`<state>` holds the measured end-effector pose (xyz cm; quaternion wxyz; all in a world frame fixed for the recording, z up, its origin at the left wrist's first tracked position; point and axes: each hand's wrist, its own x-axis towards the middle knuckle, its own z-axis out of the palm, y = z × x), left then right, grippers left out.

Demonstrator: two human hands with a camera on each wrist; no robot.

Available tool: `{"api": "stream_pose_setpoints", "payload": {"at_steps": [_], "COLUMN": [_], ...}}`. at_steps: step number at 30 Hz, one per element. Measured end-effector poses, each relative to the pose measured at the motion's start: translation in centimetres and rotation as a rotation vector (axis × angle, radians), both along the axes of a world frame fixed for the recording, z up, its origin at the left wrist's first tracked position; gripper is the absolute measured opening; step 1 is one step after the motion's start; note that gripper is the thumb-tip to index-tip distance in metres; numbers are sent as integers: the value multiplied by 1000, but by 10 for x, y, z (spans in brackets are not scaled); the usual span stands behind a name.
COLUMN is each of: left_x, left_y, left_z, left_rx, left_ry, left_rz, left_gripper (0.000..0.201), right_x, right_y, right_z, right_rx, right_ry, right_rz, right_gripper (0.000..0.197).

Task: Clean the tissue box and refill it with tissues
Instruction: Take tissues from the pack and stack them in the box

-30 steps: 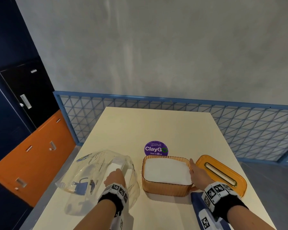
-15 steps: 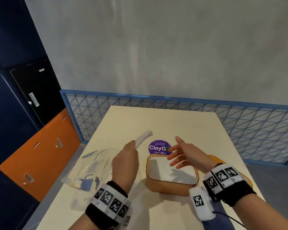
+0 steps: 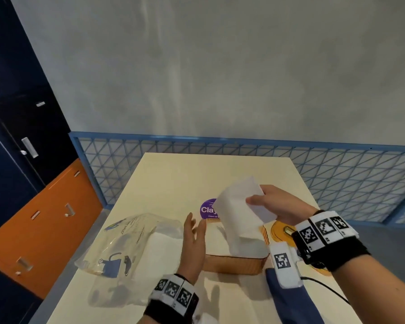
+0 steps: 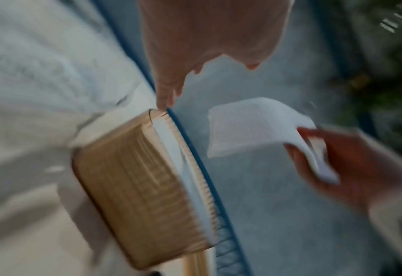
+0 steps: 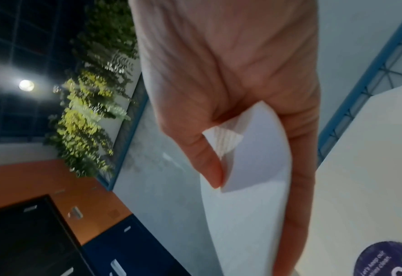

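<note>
An amber tissue box base (image 3: 234, 264) stands on the cream table (image 3: 173, 178), with white tissues inside it. My right hand (image 3: 270, 203) pinches a folded stack of white tissues (image 3: 240, 218) above the box, thumb on top; the right wrist view shows the stack (image 5: 249, 158) between thumb and fingers. My left hand (image 3: 193, 232) hovers open at the box's left end, fingers straight, holding nothing. In the blurred left wrist view the box (image 4: 133, 188) lies below my left hand's fingers (image 4: 169, 93), and the right hand holds the tissue stack (image 4: 254, 127). The amber lid (image 3: 281, 232) with its slot lies right of the box.
A clear plastic tissue pack (image 3: 126, 249) with more white tissues lies left of the box. A purple round sticker (image 3: 207, 209) is on the table behind the box. A blue cloth (image 3: 290, 300) lies at the front right. A blue mesh railing (image 3: 337, 174) borders the table's far side.
The left hand drew a tissue stack out of the plastic pack and passed it across; the right hand now holds it over the box, and the left hand is empty and lowered.
</note>
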<state>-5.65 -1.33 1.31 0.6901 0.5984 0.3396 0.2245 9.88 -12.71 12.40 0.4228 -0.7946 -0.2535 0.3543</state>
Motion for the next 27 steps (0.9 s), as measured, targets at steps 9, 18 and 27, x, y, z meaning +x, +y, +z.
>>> {"api": "stream_pose_setpoints", "payload": {"at_steps": [9, 18, 27], "left_x": [11, 27, 44], "left_y": [17, 22, 41], "left_z": [27, 27, -10], "left_rx": [-466, -127, 425], "left_ry": [-42, 159, 602], "left_rz": [-279, -189, -213], "left_gripper": [30, 12, 22], "right_x": [4, 21, 15], "right_y": [-11, -17, -8], "right_z": [-23, -56, -106], "right_rx": [73, 17, -198], "right_ry": [230, 270, -77], "right_rz": [-99, -192, -310], "right_gripper": [28, 28, 8]}}
